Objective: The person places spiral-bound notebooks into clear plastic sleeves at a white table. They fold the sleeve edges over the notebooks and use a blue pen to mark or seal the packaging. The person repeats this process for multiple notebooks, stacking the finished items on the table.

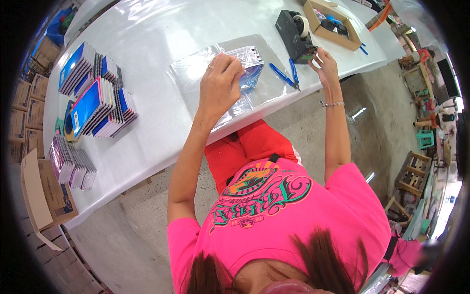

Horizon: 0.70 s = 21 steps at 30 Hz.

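Note:
A stack of spiral notebooks [251, 73] lies at the table's front, partly covered by clear plastic film [188, 68]. My left hand [223, 81] presses down on the stack with bent fingers closed on the film. At the front end of a black tape dispenser [290, 35], my right hand [325, 67] has its fingertips curled by the cutter. Whatever those fingertips may hold is too small to make out. Between the notebooks and the dispenser rest blue-handled cutters [285, 74], their handles spread.
Piles of blue notebooks [90, 109] and purple notebooks [73, 161] stand on the table's left. Behind the dispenser sits an open cardboard tray [345, 40] with small items. Cardboard boxes [34, 105] line the left side, one open carton [49, 191] beside the table.

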{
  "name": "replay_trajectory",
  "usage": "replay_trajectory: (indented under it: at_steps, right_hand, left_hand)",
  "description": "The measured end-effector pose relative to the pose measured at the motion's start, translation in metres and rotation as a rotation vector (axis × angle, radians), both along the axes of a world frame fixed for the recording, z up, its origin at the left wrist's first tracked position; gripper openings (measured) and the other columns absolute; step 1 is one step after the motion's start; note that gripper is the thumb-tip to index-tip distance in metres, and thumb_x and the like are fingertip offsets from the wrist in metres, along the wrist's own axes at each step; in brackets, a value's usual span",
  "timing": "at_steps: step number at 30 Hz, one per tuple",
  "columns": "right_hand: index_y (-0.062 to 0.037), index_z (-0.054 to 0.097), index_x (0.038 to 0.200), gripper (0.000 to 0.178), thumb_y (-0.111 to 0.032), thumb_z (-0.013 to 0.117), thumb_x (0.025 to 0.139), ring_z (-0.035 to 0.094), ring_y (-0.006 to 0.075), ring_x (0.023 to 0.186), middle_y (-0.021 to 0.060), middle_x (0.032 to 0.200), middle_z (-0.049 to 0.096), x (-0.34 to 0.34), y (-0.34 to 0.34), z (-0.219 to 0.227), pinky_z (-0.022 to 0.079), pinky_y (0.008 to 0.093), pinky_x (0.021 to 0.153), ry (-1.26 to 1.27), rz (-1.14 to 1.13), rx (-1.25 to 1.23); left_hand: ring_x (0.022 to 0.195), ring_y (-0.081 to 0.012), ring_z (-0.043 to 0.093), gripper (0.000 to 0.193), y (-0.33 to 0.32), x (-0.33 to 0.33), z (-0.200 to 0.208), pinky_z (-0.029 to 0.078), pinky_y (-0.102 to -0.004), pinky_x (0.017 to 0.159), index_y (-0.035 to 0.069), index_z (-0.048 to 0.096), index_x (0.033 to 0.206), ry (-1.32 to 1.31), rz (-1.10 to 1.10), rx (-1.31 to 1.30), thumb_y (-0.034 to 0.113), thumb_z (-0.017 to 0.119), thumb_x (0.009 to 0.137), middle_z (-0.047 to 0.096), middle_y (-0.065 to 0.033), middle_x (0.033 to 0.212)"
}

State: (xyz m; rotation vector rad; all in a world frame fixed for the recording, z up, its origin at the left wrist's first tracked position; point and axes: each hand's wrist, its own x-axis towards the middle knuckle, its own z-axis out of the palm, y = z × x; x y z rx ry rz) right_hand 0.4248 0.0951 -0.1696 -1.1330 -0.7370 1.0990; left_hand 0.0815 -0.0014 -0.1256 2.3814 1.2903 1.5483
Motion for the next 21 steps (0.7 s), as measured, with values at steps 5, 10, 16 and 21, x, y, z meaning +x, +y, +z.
replay_trajectory:
  at_steps: [5,10,16,21]
  right_hand:
    - [-0.0043,0.060,0.091,0.020,-0.023,0.069,0.089,0.064,0.0146,0.079,0.0065,0.084,0.065,0.003,-0.030,-0.018,0.056,0.0287,0.074,0.042,0.105,0.014]
    - [-0.0011,0.063,0.090,0.020,-0.021,0.066,0.092,0.063,0.0136,0.074,0.0068,0.084,0.067,0.023,-0.028,-0.025,0.054,0.0267,0.065,-0.687,-0.102,-0.157]
    - [-0.0022,0.064,0.096,0.027,-0.029,0.065,0.092,0.058,0.0089,0.070,0.0031,0.080,0.063,-0.067,-0.081,0.022,0.050,0.0243,0.065,-0.364,0.154,-0.037]
    - [-0.0070,0.063,0.090,0.026,-0.033,0.067,0.091,0.052,0.0052,0.066,0.0001,0.078,0.062,-0.155,-0.107,0.052,0.046,0.0211,0.064,-0.184,0.398,0.009]
  left_hand:
    - [0.096,-0.0316,0.061,0.018,0.001,-0.002,-0.002,0.049,-0.0426,0.088,0.003,0.063,0.096,0.026,0.005,0.010,0.002,0.068,0.079,0.062,-0.0103,0.095]
    - [0.098,-0.0299,0.062,0.017,0.000,0.002,-0.001,0.048,-0.0442,0.096,0.002,0.063,0.096,0.015,-0.005,0.013,0.001,0.067,0.079,0.062,-0.0098,0.092]
    - [0.098,-0.0287,0.064,0.012,0.001,0.001,-0.011,0.046,-0.0466,0.099,0.004,0.064,0.091,0.003,-0.003,0.041,-0.002,0.064,0.080,0.062,-0.0084,0.092]
    - [0.100,-0.0291,0.065,0.011,0.002,-0.001,-0.009,0.044,-0.0496,0.101,0.005,0.062,0.084,-0.012,-0.019,0.058,-0.004,0.062,0.079,0.062,-0.0083,0.092]
